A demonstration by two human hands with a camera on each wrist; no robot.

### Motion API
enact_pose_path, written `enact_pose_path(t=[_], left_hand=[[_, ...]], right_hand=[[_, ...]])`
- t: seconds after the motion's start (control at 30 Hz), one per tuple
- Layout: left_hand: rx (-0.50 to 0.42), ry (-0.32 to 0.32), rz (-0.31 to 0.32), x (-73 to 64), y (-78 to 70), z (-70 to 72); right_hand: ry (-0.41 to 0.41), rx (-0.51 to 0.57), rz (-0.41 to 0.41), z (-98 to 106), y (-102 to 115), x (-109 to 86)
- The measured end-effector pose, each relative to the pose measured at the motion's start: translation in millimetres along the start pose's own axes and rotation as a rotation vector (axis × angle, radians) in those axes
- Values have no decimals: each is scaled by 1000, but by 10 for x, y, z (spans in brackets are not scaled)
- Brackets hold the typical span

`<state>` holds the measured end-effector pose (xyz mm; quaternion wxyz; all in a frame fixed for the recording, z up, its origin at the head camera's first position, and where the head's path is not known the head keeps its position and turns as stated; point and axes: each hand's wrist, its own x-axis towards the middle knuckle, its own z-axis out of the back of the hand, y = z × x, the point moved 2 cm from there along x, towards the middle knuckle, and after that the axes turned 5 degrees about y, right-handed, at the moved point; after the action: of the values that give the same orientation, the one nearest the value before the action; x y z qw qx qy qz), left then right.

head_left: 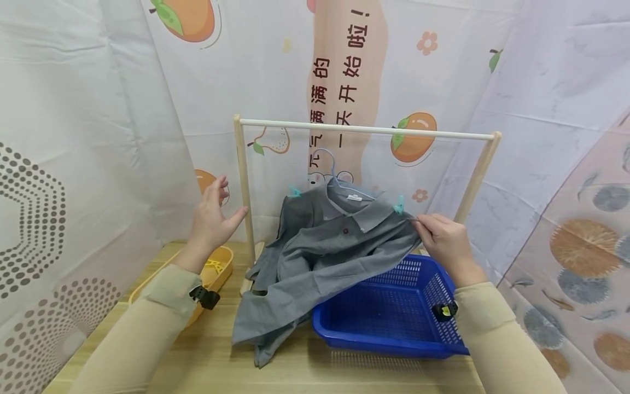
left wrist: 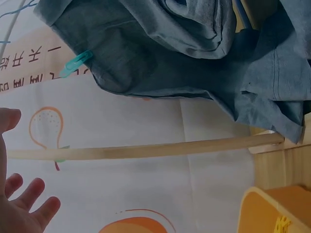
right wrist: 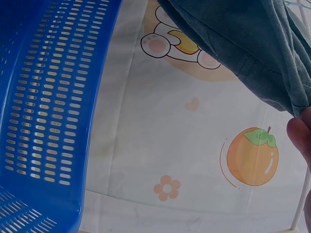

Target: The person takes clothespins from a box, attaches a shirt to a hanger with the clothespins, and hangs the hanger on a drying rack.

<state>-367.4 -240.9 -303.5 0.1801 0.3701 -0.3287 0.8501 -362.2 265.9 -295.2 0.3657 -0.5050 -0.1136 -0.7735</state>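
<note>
A grey-blue shirt (head_left: 339,241) is on a light blue hanger (head_left: 333,164), whose hook stands below the rack's white rod. Teal clothespins, one at the left shoulder (head_left: 294,191) and another at the right shoulder (head_left: 399,206), sit on the cloth. My right hand (head_left: 445,241) pinches the shirt's edge just beyond the right clothespin, pulling the fabric taut. In the right wrist view the fingertips (right wrist: 300,133) meet gathered cloth (right wrist: 243,53). My left hand (head_left: 214,213) is raised beside the rack's left post, fingers spread and holding nothing.
The drying rack (head_left: 364,129) has wooden posts and a white rod. A blue perforated basket (head_left: 389,345) stands under the shirt at right. At left, behind my forearm, is a yellow basket (head_left: 223,262) with yellow clothespins inside. Printed curtains (head_left: 275,54) surround the wooden table (head_left: 295,377).
</note>
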Motion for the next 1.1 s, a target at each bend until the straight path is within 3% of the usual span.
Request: enact_pose_path(t=[0.2,0.33,0.67,0.93,1.1], left_hand=[[-196,57,169,23,103,-120],[-276,87,247,43,137,-200],[-303,124,325,148,196,-305],[-274,138,382,175,290,-373],[-244,137,382,202,342,-413]], right_hand=[[-31,13,6,7,21,-6],[-43,2,19,11,27,-20],[-70,-22,47,-7,29,-1],[-76,-33,52,-4,48,-4],[-69,-21,38,-15,49,-11]])
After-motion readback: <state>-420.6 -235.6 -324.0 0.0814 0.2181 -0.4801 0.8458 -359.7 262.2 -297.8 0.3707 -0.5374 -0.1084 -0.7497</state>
